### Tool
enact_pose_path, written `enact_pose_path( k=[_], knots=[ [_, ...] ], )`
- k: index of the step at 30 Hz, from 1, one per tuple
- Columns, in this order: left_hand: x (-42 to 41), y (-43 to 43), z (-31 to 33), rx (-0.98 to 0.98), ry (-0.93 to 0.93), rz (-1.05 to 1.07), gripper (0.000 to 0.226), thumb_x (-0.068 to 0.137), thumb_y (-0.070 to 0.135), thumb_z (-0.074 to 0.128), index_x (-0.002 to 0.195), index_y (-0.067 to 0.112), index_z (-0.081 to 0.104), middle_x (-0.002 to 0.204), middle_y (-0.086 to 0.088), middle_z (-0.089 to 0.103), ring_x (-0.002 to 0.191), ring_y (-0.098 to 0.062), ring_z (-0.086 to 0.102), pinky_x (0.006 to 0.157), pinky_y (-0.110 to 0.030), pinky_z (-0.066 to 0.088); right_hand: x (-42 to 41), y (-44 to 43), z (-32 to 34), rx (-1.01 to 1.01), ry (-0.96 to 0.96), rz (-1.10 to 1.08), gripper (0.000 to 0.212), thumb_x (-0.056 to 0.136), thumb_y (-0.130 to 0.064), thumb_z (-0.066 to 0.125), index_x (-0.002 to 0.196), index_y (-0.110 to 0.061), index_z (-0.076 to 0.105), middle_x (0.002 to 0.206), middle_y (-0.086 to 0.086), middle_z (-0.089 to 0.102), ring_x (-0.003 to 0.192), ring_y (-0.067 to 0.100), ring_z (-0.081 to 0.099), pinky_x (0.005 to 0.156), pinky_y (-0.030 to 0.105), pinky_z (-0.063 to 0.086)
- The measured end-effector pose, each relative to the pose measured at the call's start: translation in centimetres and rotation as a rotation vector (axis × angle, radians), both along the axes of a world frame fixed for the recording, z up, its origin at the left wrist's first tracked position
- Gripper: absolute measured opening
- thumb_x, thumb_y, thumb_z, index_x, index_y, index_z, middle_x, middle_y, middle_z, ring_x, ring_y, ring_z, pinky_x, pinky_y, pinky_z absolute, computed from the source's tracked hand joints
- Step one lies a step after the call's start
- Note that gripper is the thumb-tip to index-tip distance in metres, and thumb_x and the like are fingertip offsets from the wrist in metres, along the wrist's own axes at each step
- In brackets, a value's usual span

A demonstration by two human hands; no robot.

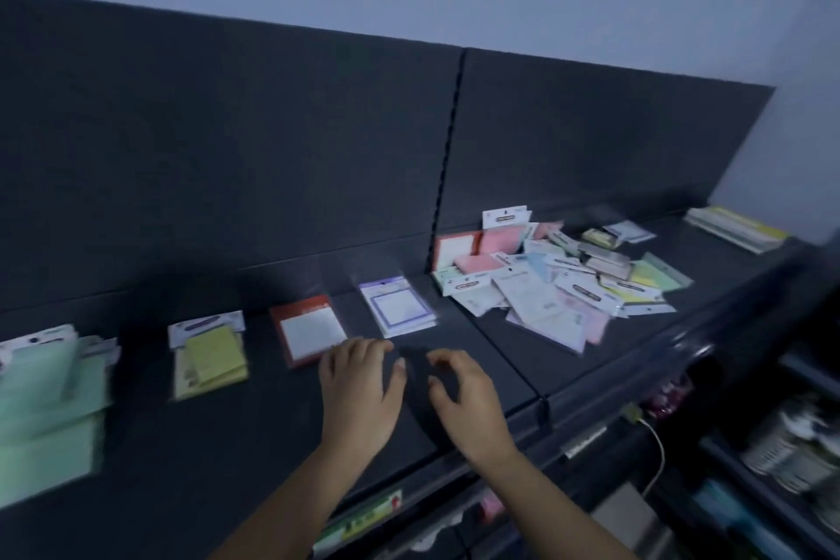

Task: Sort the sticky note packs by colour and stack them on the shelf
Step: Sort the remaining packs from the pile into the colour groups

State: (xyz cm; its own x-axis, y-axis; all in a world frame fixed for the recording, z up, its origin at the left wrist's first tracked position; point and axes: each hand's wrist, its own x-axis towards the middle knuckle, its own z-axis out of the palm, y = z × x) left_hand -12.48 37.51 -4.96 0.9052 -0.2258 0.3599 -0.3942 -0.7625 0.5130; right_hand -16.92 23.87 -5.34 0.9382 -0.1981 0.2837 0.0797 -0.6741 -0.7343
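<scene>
Four stacks lie spaced along the shelf: green, yellow, red, purple, with gaps to keep colours apart. My left hand and right hand hover empty, fingers loose, holding nothing; the unsorted heap waits to my right.

1. Dark shelf, flat, running left to right.
2. Green packs at far left, piled loosely, blurred.
3. Yellow packs next along, stacked slightly askew, white header card at the back edge.
4. Red-bordered pack, flat, apart from the yellow.
5. Purple-bordered pack, flat, right of the red.
6. Unsorted heap further right: pink, green, yellow and white packs overlapping at all angles.
</scene>
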Motion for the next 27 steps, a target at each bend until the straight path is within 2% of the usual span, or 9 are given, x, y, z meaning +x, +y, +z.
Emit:
enact_pose_path(
  k=[4, 7, 14, 19, 23, 27],
  knots=[
    [-1.2, -6.5, -0.4, 0.074, 0.054, -0.06, 0.039, 0.097, 0.044, 0.034, 0.128, 0.025, 0.05, 0.129, 0.01, 0.05, 0.127, -0.011, 0.036, 0.109, -0.03, 0.018, -2.6, -6.7, 0.0, 0.044, 0.038, -0.123, 0.025, 0.09, -0.01, 0.056, 0.114, -0.013, 0.058, 0.11, -0.003, 0.059, 0.108, 0.011, 0.053, 0.095, 0.019, 0.039],
    [-1.9, -11.0, -0.4, 0.13, 0.109, -0.103, 0.045, 0.098, 0.047, 0.028, 0.134, 0.025, 0.044, 0.135, 0.01, 0.046, 0.131, -0.011, 0.032, 0.112, -0.032, 0.015, -4.0, -11.0, 0.2, 0.085, 0.064, -0.167, 0.027, 0.09, -0.011, 0.057, 0.117, -0.012, 0.057, 0.114, 0.0, 0.058, 0.111, 0.013, 0.053, 0.098, 0.025, 0.041],
    [-2.9, -18.9, -0.6, 0.147, 0.209, -0.16, 0.049, 0.098, 0.047, 0.031, 0.137, 0.021, 0.04, 0.139, 0.005, 0.043, 0.134, -0.014, 0.03, 0.112, -0.033, 0.016, -5.5, -18.9, 0.0, 0.068, 0.074, -0.211, 0.029, 0.089, -0.016, 0.061, 0.117, -0.011, 0.058, 0.114, -0.001, 0.06, 0.105, 0.008, 0.054, 0.08, 0.006, 0.036],
    [-2.1, -21.9, -0.9, 0.142, 0.25, -0.154, 0.05, 0.096, 0.045, 0.037, 0.138, 0.018, 0.039, 0.139, 0.002, 0.044, 0.134, -0.016, 0.032, 0.11, -0.033, 0.019, -4.7, -22.4, -0.6, 0.059, 0.107, -0.215, 0.028, 0.088, -0.018, 0.063, 0.116, -0.013, 0.059, 0.111, -0.002, 0.06, 0.105, 0.01, 0.053, 0.086, 0.015, 0.038],
    [0.0, -23.3, -1.0, 0.172, 0.291, -0.147, 0.053, 0.094, 0.043, 0.042, 0.14, 0.018, 0.035, 0.14, 0.001, 0.042, 0.134, -0.018, 0.031, 0.11, -0.034, 0.019, -2.9, -23.7, -1.2, 0.098, 0.143, -0.222, 0.028, 0.087, -0.017, 0.064, 0.115, -0.012, 0.059, 0.11, 0.0, 0.06, 0.105, 0.012, 0.054, 0.085, 0.016, 0.038],
    [2.7, -25.2, -1.3, 0.154, 0.322, -0.16, 0.048, 0.091, 0.04, 0.049, 0.132, 0.019, 0.04, 0.133, 0.001, 0.047, 0.127, -0.02, 0.037, 0.107, -0.034, 0.028, -0.5, -25.4, -1.3, 0.065, 0.219, -0.236, 0.032, 0.088, -0.019, 0.061, 0.12, -0.012, 0.057, 0.116, 0.0, 0.059, 0.105, 0.01, 0.052, 0.084, 0.016, 0.037]
  ],
)
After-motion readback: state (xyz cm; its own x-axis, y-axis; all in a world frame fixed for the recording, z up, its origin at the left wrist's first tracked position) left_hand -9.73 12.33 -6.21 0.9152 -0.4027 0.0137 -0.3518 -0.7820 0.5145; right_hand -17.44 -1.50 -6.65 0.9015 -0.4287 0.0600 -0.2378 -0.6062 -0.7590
